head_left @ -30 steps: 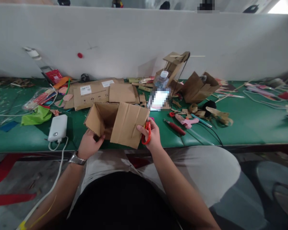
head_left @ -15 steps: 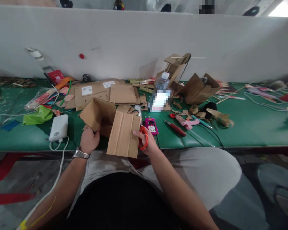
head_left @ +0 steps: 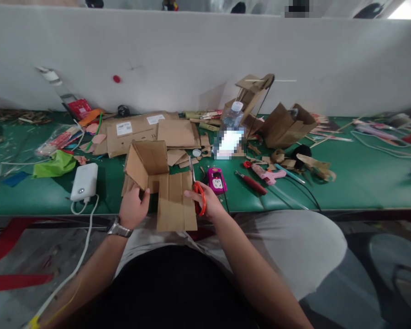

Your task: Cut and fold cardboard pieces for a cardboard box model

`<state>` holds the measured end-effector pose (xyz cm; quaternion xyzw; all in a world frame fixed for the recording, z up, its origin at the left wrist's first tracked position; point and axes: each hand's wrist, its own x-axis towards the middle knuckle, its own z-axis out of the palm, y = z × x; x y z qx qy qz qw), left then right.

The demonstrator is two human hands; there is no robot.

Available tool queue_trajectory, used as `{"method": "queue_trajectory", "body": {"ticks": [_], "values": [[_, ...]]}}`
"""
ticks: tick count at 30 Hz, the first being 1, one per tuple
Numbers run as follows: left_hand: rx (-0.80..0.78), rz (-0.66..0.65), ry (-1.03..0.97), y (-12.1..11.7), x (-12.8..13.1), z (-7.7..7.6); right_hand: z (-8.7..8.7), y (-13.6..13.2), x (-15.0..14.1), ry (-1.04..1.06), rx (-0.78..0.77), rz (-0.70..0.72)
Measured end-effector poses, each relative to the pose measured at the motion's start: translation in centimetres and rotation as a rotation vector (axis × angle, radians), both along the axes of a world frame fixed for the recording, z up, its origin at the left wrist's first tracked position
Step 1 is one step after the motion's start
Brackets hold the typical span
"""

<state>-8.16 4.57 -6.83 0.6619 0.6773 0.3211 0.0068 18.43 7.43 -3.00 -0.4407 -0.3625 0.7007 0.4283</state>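
Observation:
My left hand (head_left: 134, 206) is closed on the lower left edge of an open cardboard box (head_left: 152, 157), its thumb along the near side. In my right hand (head_left: 207, 201) are scissors (head_left: 199, 197) with orange handles, their blades pointing away from me. The same hand's thumb lies on a creased cardboard flap (head_left: 176, 201) at the box's near right side; whether the flap is joined to the box I cannot tell. Fingers under the flap are hidden.
A purple power socket (head_left: 217, 180), a red-handled tool (head_left: 251, 183) and a pink glue gun (head_left: 269, 174) lie to the right. On the left is a white power bank (head_left: 84, 182) with its cable. Flat cardboard (head_left: 133, 135) and a bottle (head_left: 233, 114) stand behind.
The box and my left hand have moved slightly right. The cardboard flap has turned straighter and sits lower, and the scissors have shifted a little left and tilted.

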Motion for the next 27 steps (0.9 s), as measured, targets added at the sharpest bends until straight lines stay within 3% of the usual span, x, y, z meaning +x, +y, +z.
{"method": "queue_trajectory", "body": {"ticks": [6,10,15,21,24,27], "values": [[0.001,-0.067,0.005,-0.7,-0.3,0.1,-0.4,0.1,0.0,-0.017,0.023,0.007],[-0.068,-0.014,0.095,-0.9,-1.7,-0.2,-0.6,0.1,-0.1,-0.056,0.064,-0.005],[-0.025,0.087,0.152,-0.5,-4.3,-0.6,-0.4,0.2,0.0,-0.082,0.105,-0.047],[-0.009,0.169,0.091,0.6,-6.5,-0.1,-0.7,0.4,-0.2,-0.005,0.09,-0.112],[0.108,0.16,0.017,0.3,-5.3,0.4,-0.8,0.4,-0.3,-0.007,0.119,-0.151],[0.407,0.192,-0.045,-1.1,-2.6,0.6,0.1,0.3,0.2,-0.017,0.22,-0.252]]}}
